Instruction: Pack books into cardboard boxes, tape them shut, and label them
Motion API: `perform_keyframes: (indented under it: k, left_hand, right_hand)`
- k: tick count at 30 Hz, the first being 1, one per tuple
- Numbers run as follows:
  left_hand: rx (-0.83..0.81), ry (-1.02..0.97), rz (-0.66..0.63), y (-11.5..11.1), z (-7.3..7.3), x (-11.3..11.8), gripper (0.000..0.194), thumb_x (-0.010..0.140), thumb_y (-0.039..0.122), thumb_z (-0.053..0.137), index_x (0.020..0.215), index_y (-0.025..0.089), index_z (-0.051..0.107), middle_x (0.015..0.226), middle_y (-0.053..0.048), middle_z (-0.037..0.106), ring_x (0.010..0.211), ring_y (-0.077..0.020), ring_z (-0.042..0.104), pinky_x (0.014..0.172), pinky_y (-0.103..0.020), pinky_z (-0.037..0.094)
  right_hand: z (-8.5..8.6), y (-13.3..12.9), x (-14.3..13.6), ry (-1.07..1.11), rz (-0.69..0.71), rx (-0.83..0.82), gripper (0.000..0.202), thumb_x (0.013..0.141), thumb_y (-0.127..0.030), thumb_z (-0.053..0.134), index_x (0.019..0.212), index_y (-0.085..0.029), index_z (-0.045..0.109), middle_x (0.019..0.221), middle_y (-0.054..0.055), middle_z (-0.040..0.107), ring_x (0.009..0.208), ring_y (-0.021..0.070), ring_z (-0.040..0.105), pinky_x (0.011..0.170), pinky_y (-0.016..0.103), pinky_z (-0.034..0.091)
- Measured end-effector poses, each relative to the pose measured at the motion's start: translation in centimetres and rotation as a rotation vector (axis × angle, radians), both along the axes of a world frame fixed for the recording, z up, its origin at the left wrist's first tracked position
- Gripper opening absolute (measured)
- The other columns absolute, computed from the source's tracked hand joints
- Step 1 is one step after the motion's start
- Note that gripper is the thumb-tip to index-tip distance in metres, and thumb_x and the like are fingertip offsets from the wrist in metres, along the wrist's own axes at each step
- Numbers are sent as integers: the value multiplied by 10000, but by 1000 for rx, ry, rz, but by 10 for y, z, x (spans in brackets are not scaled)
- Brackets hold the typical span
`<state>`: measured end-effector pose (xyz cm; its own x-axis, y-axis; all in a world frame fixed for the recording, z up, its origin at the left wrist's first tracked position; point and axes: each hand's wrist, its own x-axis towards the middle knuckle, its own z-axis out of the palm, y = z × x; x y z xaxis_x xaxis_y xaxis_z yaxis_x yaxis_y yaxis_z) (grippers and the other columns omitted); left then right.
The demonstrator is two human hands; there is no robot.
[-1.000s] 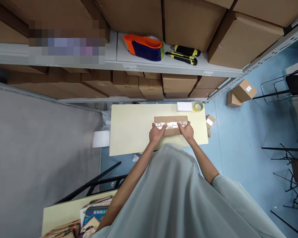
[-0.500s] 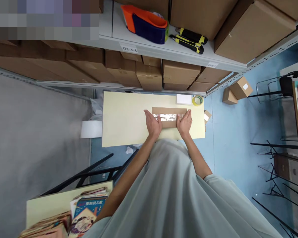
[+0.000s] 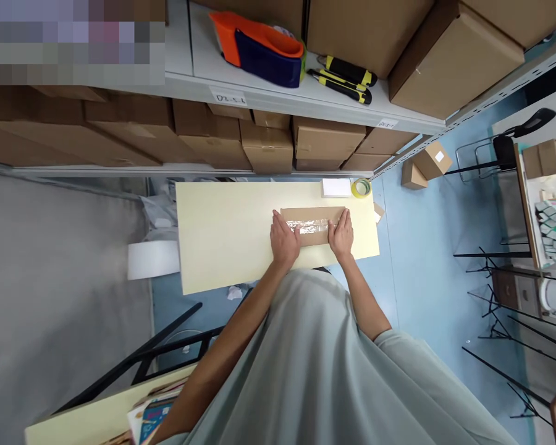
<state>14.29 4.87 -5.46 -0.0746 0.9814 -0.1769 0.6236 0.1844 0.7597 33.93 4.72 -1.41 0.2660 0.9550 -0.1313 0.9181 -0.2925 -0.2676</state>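
Note:
A flat brown cardboard box (image 3: 313,213) lies near the front of the pale yellow table (image 3: 227,235), with a strip of shiny clear tape (image 3: 308,227) running lengthwise along its top. My left hand (image 3: 285,240) is against the box's left end, thumb over the top and fingers straight along the side. At the opposite end my right hand (image 3: 341,236) mirrors it, so the box is held between both hands. The undersides of the fingers are hidden.
Behind the box are a white box (image 3: 336,188) and a tape roll (image 3: 361,188). Shelving with cartons (image 3: 328,139) borders the table's back; an orange-and-blue tape dispenser (image 3: 264,52) and utility knives (image 3: 345,80) sit above. Books (image 3: 155,417) lie at lower left.
My fingers have drawn inward from an outward splay and now lie closer along the box's ends. The view has shifted slightly; the box keeps its place on the table.

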Motion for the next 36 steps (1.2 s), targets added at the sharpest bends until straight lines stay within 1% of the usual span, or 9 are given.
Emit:
perform_keyframes:
  k: [4,9,13,20,24,27,32,34,36]
  left_hand:
    - [-2,0,-49,1,2,-4,1134,1042,722,532,1779,-13,82,1834,-329,220,1706,-451,286,1389,-594,270]
    - [37,-46,-82,-3,2,-9,1075,1078,641,537,1782,-3,42,1822,-333,255,1703,-427,309,1371,-564,326]
    - [54,-55,-142,-7,-1,-16,1018,1107,577,502,1781,-7,10,1824,-339,242,1712,-414,292,1374,-563,319]
    - [14,-70,-147,-6,-1,-21,1009,1108,598,489,1787,11,29,1826,-321,259,1689,-418,341,1376,-561,308]
    - [19,-82,-136,-4,-1,-23,1015,1102,622,487,1792,29,37,1834,-304,255,1700,-415,319,1378,-561,304]
    - [16,-76,-134,-4,-1,-25,1001,1098,604,497,1787,29,56,1812,-311,309,1681,-410,361,1367,-562,324]
    - [-55,-8,-50,-1,7,-18,965,1061,585,546,1750,16,180,1745,-338,414,1643,-438,417,1355,-617,315]
    - [-114,9,34,3,14,-9,1007,1025,659,592,1720,13,252,1723,-351,436,1614,-458,453,1333,-610,355]
    - [-194,13,125,9,21,1,1081,967,749,650,1678,2,327,1667,-362,496,1544,-468,537,1275,-576,441]
  right_hand:
    - [-1,-1,-2,-10,20,24,1003,1095,-678,457,1756,38,220,1798,332,308,1678,374,358,1319,500,403]
    - [-4,-5,-4,21,-56,42,774,1152,-514,268,1775,-55,253,1798,238,375,1661,297,399,1273,456,470]
    - [-5,-9,-7,43,-117,36,736,1159,-461,187,1783,-72,232,1794,219,394,1661,283,404,1259,449,481]
    - [0,0,-16,33,-204,-13,1131,1012,-764,561,1755,3,189,1730,343,418,1589,413,470,1226,524,485]
    - [-1,4,-22,4,-213,-3,1115,1015,-806,520,1711,33,284,1630,371,515,1483,450,556,1205,551,477]
    - [-2,4,-24,18,-203,26,959,1103,-678,405,1693,72,303,1587,362,556,1453,430,582,1208,518,475]
    - [-4,4,-27,37,-242,30,746,1156,-430,232,1697,75,325,1604,362,549,1468,412,577,1227,548,447]
    - [-4,5,-30,20,-234,43,767,1159,-438,218,1701,96,309,1645,383,502,1524,416,525,1280,579,380]
    - [-5,7,-34,-1,-208,59,868,1155,-544,245,1702,129,277,1703,405,416,1595,432,437,1329,603,303]
